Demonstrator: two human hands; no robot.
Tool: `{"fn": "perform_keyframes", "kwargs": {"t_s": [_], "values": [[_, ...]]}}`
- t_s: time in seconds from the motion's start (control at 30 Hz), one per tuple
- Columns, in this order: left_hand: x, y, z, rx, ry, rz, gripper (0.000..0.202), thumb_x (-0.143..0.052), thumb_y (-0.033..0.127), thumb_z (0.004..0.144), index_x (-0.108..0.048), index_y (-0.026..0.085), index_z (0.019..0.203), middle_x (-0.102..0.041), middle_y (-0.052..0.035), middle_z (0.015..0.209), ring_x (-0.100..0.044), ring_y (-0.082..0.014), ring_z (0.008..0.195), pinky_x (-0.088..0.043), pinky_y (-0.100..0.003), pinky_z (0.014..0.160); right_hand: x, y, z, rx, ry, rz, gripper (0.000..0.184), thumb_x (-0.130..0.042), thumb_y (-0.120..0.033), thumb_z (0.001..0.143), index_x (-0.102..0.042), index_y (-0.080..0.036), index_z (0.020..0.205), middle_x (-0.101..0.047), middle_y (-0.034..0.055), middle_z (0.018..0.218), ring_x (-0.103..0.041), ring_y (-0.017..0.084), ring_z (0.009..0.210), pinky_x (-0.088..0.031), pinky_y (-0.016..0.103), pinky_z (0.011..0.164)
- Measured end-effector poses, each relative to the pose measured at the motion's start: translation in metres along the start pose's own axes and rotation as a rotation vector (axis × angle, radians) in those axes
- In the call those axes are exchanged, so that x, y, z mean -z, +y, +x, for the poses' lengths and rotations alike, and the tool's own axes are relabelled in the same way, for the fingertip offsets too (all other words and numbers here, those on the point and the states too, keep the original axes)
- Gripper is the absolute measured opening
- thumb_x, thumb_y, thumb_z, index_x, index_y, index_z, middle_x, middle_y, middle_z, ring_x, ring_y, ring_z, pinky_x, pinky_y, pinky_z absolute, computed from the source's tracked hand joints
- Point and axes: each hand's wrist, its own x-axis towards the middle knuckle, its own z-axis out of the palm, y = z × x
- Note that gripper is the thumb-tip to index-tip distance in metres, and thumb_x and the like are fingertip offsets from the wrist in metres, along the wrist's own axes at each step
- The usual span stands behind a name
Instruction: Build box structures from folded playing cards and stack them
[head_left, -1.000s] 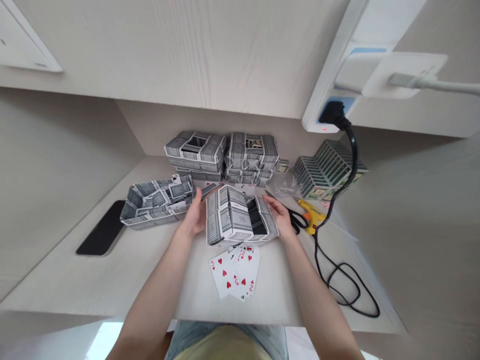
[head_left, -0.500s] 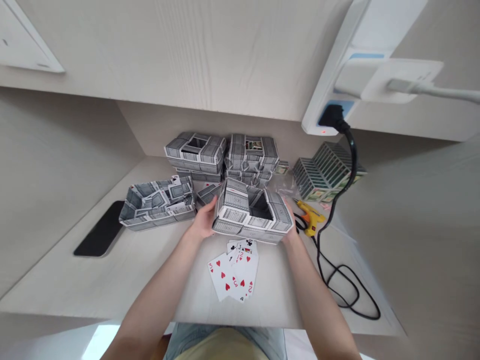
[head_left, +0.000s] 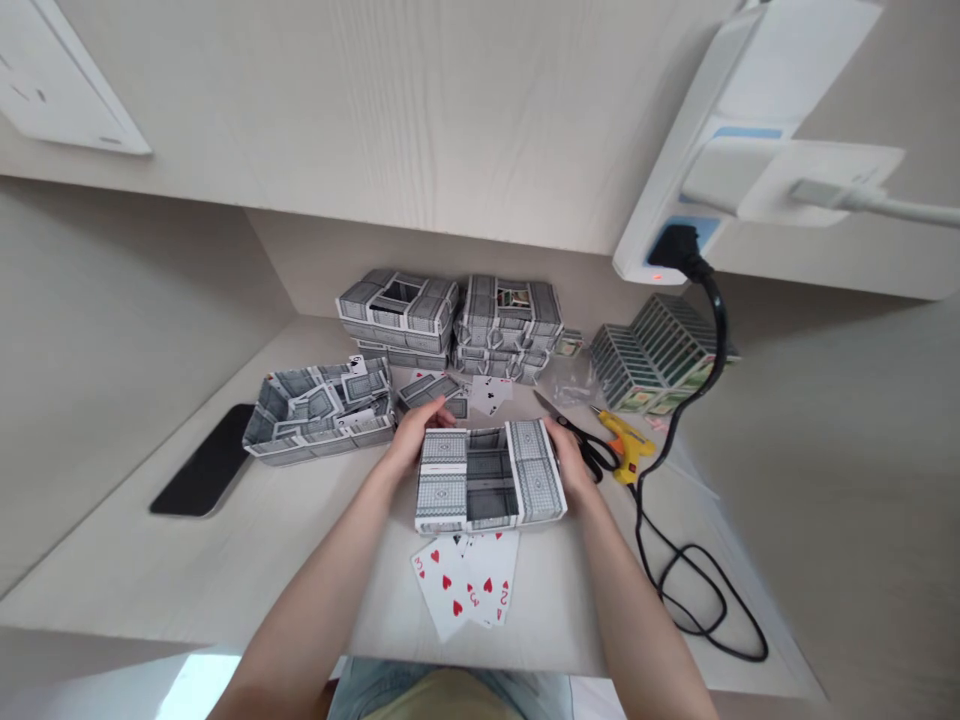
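Box point(head_left: 491, 488) sits between your left hand point(head_left: 417, 434) and right hand point(head_left: 568, 460), both gripping its ends, just beyond the near cards point(head_left: 466, 585); scissors point(head_left: 574, 429) and glue gun point(head_left: 632, 446) lie to its right, a phone point(head_left: 202, 460) left.

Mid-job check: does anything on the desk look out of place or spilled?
Nothing visibly spilled. The yellow glue gun lies on its side, nozzle toward the crumpled clear plastic, and the loose cards nearer than the held card box are unevenly fanned, so both look untidy.

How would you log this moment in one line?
left hand: card box, left end; right hand: same box, right end; near right hand: scissors, glue gun
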Motion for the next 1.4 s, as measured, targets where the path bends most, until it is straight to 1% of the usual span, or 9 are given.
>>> {"fn": "perform_keyframes", "kwargs": {"t_s": [0.17,0.3,0.43,0.53,0.6,0.73,1.0,1.17,1.4], "values": [[0.004,-0.001,0.003,-0.107,0.011,0.071,0.042,-0.058,0.054,0.070,-0.064,0.013,0.077,-0.064,-0.0034,0.063,-0.057,-0.0135,0.052,-0.038,-0.023,0.047,0.009,0.001,0.003,0.156,0.140,-0.266,0.041,-0.044,-0.049,0.080,-0.050,-0.017,0.055,-0.051,-0.0011,0.054,-0.045,0.014,0.054,-0.035,0.025,0.054],[0.006,-0.010,0.010,-0.270,0.060,0.258,0.036,-0.060,0.047,0.070,-0.064,0.015,0.086,-0.063,-0.0015,0.065,-0.057,-0.0140,0.057,-0.042,-0.025,0.053,0.029,0.004,0.009,0.225,0.327,-0.672,0.034,-0.045,-0.043,0.080,-0.059,-0.017,0.063,-0.061,0.0040,0.066,-0.053,0.017,0.061,-0.038,0.027,0.061],[0.011,-0.019,0.015,-0.526,0.157,0.630,0.022,-0.056,0.034,0.076,-0.065,0.017,0.087,-0.063,-0.0035,0.075,-0.057,-0.0153,0.066,-0.046,-0.029,0.065,0.049,0.012,0.011,0.118,0.318,-0.951,0.022,-0.054,-0.034,0.072,-0.064,-0.016,0.079,-0.065,0.0090,0.076,-0.057,0.022,0.076,-0.040,0.031,0.070],[0.014,-0.019,0.015,-0.711,0.091,0.853,0.015,-0.055,0.026,0.078,-0.066,0.019,0.085,-0.063,-0.0061,0.088,-0.057,-0.0189,0.086,-0.044,-0.035,0.083,0.058,0.015,0.007,-0.025,0.292,-1.123,0.023,-0.055,-0.027,0.070,-0.065,-0.015,0.087,-0.064,0.0118,0.082,-0.058,0.025,0.082,-0.040,0.033,0.074],[0.013,-0.017,0.014,-0.733,0.030,0.892,0.016,-0.055,0.023,0.077,-0.066,0.021,0.088,-0.063,-0.0070,0.096,-0.054,-0.0210,0.099,-0.039,-0.039,0.093,0.060,0.013,0.002,-0.096,0.243,-1.187,0.027,-0.055,-0.024,0.071,-0.064,-0.014,0.094,-0.063,0.0146,0.088,-0.059,0.025,0.083,-0.041,0.033,0.074],[0.007,-0.015,0.012,-0.599,-0.015,0.766,0.030,-0.060,0.019,0.070,-0.064,0.024,0.100,-0.059,-0.0069,0.116,-0.045,-0.0235,0.118,-0.030,-0.043,0.103,0.056,0.004,-0.005,-0.187,0.165,-1.298,0.034,-0.057,-0.035,0.074,-0.063,-0.011,0.097,-0.060,0.0214,0.094,-0.058,0.032,0.091,-0.041,0.037,0.075],[0.004,-0.021,0.017,-0.590,-0.031,0.800,0.033,-0.063,0.024,0.069,-0.064,0.025,0.102,-0.061,-0.0080,0.114,-0.042,-0.0239,0.123,-0.023,-0.039,0.107,0.047,-0.004,-0.005,-0.237,0.099,-1.226,0.034,-0.059,-0.029,0.071,-0.063,-0.012,0.101,-0.066,0.0198,0.089,-0.063,0.030,0.087,-0.043,0.035,0.070],[0.004,-0.018,0.014,-0.644,-0.092,1.020,0.027,-0.060,0.029,0.074,-0.065,0.025,0.101,-0.063,-0.0083,0.108,-0.044,-0.0252,0.116,-0.025,-0.040,0.103,0.053,0.000,-0.002,-0.183,0.114,-1.105,0.031,-0.059,-0.028,0.067,-0.066,-0.015,0.093,-0.069,0.0145,0.089,-0.064,0.029,0.086,-0.045,0.032,0.069],[-0.001,-0.023,0.009,-0.610,0.072,1.372,0.044,-0.055,0.038,0.078,-0.052,0.026,0.120,-0.046,-0.0102,0.128,-0.035,-0.0316,0.113,-0.027,-0.047,0.091,0.057,0.015,0.003,-0.172,0.100,-0.878,0.031,-0.062,-0.024,0.063,-0.061,-0.015,0.093,-0.069,0.0121,0.088,-0.065,0.024,0.081,-0.046,0.029,0.065]]}}
